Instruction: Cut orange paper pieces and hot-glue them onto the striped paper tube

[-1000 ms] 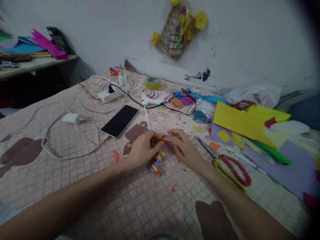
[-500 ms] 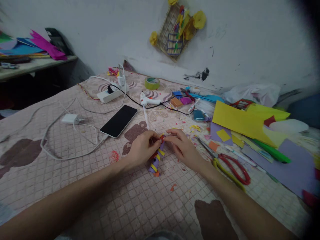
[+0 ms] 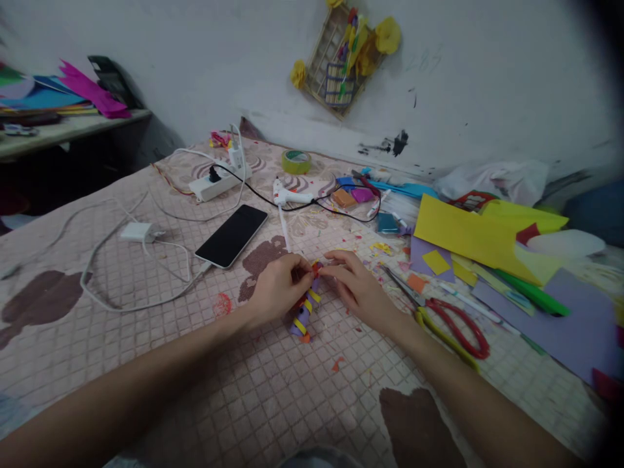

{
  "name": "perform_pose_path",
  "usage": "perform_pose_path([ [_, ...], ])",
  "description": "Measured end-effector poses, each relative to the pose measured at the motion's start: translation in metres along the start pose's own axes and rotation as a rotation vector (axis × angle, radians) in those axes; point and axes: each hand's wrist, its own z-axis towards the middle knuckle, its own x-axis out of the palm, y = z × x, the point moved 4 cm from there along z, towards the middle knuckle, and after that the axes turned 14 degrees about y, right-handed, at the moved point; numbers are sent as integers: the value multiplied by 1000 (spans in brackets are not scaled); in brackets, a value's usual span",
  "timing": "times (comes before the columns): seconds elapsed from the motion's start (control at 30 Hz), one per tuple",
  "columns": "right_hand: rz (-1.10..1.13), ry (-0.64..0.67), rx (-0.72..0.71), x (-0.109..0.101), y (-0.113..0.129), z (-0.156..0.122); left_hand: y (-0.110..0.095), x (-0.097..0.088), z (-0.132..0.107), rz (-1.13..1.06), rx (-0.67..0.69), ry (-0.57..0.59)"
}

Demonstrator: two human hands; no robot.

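A small purple craft piece (image 3: 303, 316) with yellow stripes, red parts and an orange tip lies slanted on the patterned cloth. My left hand (image 3: 277, 286) is closed on its upper end, thumb and fingers pinched together, hiding part of it. From the other side my right hand (image 3: 358, 289) reaches the same end, its fingertips bent in at the red and yellow bit there. Whatever fine part sits between the right fingertips is too small to make out. Right of that hand lie scissors (image 3: 455, 328) with red and yellow handles.
A phone (image 3: 232, 236) with a charging cable lies to the left. Farther back are a white glue gun (image 3: 292, 196), green tape (image 3: 296, 162) and a power strip (image 3: 219, 182). Yellow paper (image 3: 468, 237) and purple sheets cover the right side. Small scraps are scattered around.
Both hands and the craft piece have stayed almost in place. The view has shifted very slightly.
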Motion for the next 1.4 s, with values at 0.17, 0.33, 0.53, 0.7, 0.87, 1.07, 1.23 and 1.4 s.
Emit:
perform_pose_path([
  [0.17, -22, 9, -9, 1, -2, -2, 1, 0, 1, -2, -23, -11],
  [0.33, -36, 10, -2, 1, -3, -3, 3, 2, 2, 2, -19, -11],
  [0.53, -49, 2, -15, 2, -1, -2, 2, 1, 1, -2, -12, -4],
  [0.7, -68, -1, 43, 4, -5, -3, 1, 0, 1, 8, -23, -6],
  [0.87, -20, -30, 63, 0, -3, -4, 1, 1, 1, 4, -31, 4],
  [1.07, 33, -152, 182, -4, -1, -5, 1, 1, 1, 5, -32, 0],
  [1.23, 44, -152, 268, 6, 0, -1, 2, 1, 1, 16, -34, -18],
  [1.4, 53, -150, 327, 11, 2, 3, 1, 1, 1, 35, -22, -32],
])
